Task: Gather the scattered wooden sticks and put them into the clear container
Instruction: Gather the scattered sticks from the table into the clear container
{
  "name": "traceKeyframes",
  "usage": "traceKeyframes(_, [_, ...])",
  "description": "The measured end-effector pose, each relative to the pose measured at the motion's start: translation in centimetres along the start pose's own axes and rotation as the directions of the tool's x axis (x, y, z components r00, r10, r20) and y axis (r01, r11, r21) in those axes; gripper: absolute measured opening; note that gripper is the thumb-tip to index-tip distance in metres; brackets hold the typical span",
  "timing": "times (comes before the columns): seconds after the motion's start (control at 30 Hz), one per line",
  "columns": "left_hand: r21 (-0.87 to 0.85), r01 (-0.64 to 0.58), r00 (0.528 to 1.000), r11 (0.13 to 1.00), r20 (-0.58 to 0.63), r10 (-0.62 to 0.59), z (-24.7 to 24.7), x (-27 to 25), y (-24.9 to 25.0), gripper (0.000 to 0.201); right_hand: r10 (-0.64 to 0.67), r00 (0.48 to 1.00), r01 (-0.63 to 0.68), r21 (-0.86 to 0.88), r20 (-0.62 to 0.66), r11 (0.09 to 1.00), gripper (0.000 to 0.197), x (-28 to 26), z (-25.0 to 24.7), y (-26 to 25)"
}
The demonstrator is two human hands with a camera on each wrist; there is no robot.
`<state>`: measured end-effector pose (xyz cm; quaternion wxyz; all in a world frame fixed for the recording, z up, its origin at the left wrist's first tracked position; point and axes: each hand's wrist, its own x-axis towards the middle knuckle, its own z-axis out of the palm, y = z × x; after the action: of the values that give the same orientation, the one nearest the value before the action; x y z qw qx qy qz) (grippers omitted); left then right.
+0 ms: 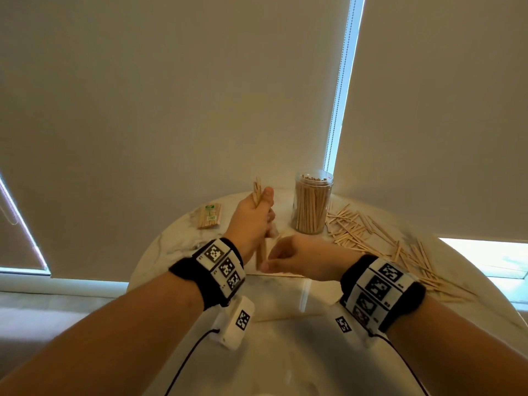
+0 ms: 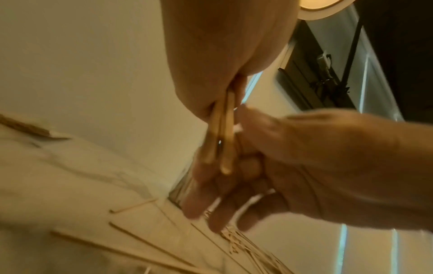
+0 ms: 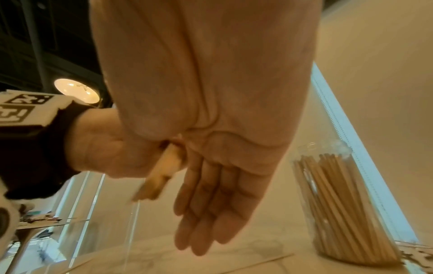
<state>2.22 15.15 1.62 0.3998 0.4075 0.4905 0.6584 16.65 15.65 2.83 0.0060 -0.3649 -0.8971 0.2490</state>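
Observation:
My left hand (image 1: 253,217) grips a bundle of wooden sticks (image 1: 258,187) upright above the table, left of the clear container (image 1: 313,204). The container stands upright, uncapped and packed with sticks. My right hand (image 1: 285,260) is just below the bundle with straight fingers (image 3: 206,213), and the bundle's lower ends (image 2: 222,144) sit against them. In the right wrist view the left hand (image 3: 105,148) holds the sticks (image 3: 159,178), with the container (image 3: 339,209) to the right. Many scattered sticks (image 1: 371,238) lie to the right of the container.
A round marble table (image 1: 177,247) carries everything. A wrapped packet of sticks (image 1: 210,215) lies at its back left. Single loose sticks lie near the front (image 1: 285,318) and under my right hand (image 1: 283,275). Roller blinds close off the space behind the table.

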Motion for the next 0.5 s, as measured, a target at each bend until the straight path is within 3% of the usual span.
traceKeyframes(0.07, [0.270,0.007,0.998,0.963,-0.061,0.010,-1.3,1.4,0.3,0.031,0.089,0.996,-0.087,-0.126,0.015,0.988,0.057,0.4,0.0,1.3])
traceKeyframes(0.1, [0.442,0.015,0.998,0.897,-0.055,0.011,-2.0,2.1,0.4,0.029,0.128,0.992,-0.122,-0.201,0.019,0.972,0.054,0.8,0.2,2.0])
traceKeyframes(0.2, [0.844,0.015,0.994,0.536,0.043,-0.096,-3.3,4.0,0.1,0.025,0.197,0.979,-0.163,-0.408,0.044,0.898,0.037,2.2,1.1,3.6])
traceKeyframes(0.3, [0.962,-0.017,0.979,0.273,0.072,-0.193,-2.8,5.7,-0.9,0.033,0.185,0.980,-0.134,-0.444,0.073,0.886,0.030,3.1,1.6,4.3])
traceKeyframes(0.5, [0.999,-0.035,0.947,0.009,0.036,-0.320,-0.6,7.0,-3.8,0.043,0.096,0.984,-0.026,-0.408,0.152,0.913,0.022,2.1,1.2,4.2])
